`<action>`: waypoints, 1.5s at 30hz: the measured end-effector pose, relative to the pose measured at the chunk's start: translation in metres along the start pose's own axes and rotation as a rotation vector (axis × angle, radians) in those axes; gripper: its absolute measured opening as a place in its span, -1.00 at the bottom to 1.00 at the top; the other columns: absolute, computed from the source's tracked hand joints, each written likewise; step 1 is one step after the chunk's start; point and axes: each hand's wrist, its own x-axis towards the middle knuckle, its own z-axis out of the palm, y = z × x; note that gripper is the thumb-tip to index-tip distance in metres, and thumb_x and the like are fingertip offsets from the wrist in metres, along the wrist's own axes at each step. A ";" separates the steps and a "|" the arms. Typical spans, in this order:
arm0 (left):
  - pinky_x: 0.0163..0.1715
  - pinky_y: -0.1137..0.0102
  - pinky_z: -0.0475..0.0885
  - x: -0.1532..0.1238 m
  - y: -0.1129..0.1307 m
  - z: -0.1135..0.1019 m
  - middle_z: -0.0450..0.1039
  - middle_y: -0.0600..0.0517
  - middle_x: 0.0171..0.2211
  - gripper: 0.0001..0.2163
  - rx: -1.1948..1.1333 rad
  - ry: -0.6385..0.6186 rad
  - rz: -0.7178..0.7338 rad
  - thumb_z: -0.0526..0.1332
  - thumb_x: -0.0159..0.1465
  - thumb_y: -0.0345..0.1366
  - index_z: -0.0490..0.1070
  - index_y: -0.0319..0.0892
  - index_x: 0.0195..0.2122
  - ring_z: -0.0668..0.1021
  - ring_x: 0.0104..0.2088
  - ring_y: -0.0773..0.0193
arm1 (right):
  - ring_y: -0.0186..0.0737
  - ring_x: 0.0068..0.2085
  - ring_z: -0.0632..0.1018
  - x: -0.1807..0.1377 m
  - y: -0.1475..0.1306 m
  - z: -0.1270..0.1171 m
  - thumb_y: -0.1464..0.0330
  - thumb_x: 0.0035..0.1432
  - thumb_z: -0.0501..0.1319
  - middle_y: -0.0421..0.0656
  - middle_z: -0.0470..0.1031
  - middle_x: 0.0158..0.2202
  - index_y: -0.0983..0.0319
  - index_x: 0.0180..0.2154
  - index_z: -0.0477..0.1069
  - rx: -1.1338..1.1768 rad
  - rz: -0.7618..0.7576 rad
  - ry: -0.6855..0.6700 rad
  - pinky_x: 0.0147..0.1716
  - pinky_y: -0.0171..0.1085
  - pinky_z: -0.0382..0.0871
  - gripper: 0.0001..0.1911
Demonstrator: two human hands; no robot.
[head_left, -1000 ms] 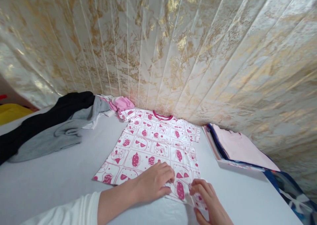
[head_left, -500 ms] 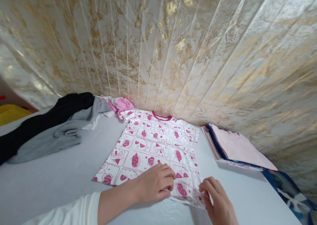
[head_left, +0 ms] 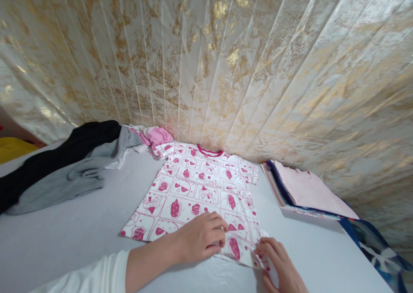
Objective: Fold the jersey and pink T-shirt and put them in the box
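Note:
A white T-shirt (head_left: 193, 189) with pink cartoon prints and a dark pink neckband lies spread flat, its neck toward the curtain and its hem toward me. My left hand (head_left: 203, 237) rests on the lower part of it, fingers curled closed on the fabric by the hem; the fingertips are partly hidden. At the lower right corner, my right hand (head_left: 280, 265) is closed on the shirt's edge, with a bit of bunched cloth around its fingers.
A stack of folded clothes (head_left: 309, 189), pale pink on top, stands to the right. Dark blue fabric (head_left: 371, 241) hangs beside it. On the left lie black clothing (head_left: 71, 151), grey clothing (head_left: 74, 177) and pink clothing (head_left: 158, 136). A gold-patterned curtain (head_left: 206, 60) borders the white surface (head_left: 97, 224).
My right hand has closed on the shirt's lower right corner and shifted it slightly inward, bunching the edge. My left hand stays almost in place. The view has shifted slightly.

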 end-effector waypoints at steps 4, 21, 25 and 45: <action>-0.03 0.35 0.29 0.000 0.002 -0.001 0.44 0.01 -0.10 -0.91 -0.002 0.000 -0.019 0.32 0.23 -0.41 0.41 -0.17 -0.28 0.44 -0.07 0.20 | -0.16 -0.10 0.53 -0.005 0.002 0.001 0.46 0.08 0.14 -0.11 0.46 -0.15 0.11 -0.22 0.39 0.006 0.047 0.000 -0.16 -0.27 0.50 -0.79; -0.04 0.32 0.28 0.000 -0.002 0.002 0.44 0.00 -0.08 -0.96 -0.005 0.005 -0.002 0.28 0.26 -0.37 0.43 -0.13 -0.28 0.44 -0.07 0.18 | -0.18 -0.16 0.56 -0.010 0.007 0.001 0.40 0.17 0.13 -0.12 0.47 -0.19 0.11 -0.21 0.38 -0.022 0.007 0.071 -0.22 -0.30 0.51 -0.85; -0.05 0.33 0.30 -0.001 -0.003 0.002 0.44 -0.01 -0.09 -0.96 -0.023 0.010 0.007 0.26 0.27 -0.41 0.43 -0.14 -0.27 0.44 -0.07 0.18 | -0.24 -0.20 0.57 -0.014 0.013 0.004 0.37 0.24 0.10 -0.13 0.46 -0.20 0.11 -0.24 0.38 -0.047 0.085 0.219 -0.25 -0.36 0.49 -0.90; 0.09 0.21 0.20 -0.004 0.012 -0.001 0.33 -0.04 0.18 -0.72 0.170 -0.091 -0.001 0.07 0.41 -0.31 0.29 -0.10 0.14 0.36 0.12 0.12 | -0.18 -0.20 0.53 0.013 -0.017 0.003 0.37 0.24 0.09 -0.12 0.48 -0.21 0.08 -0.12 0.46 -0.023 0.005 0.022 -0.23 -0.25 0.49 -0.77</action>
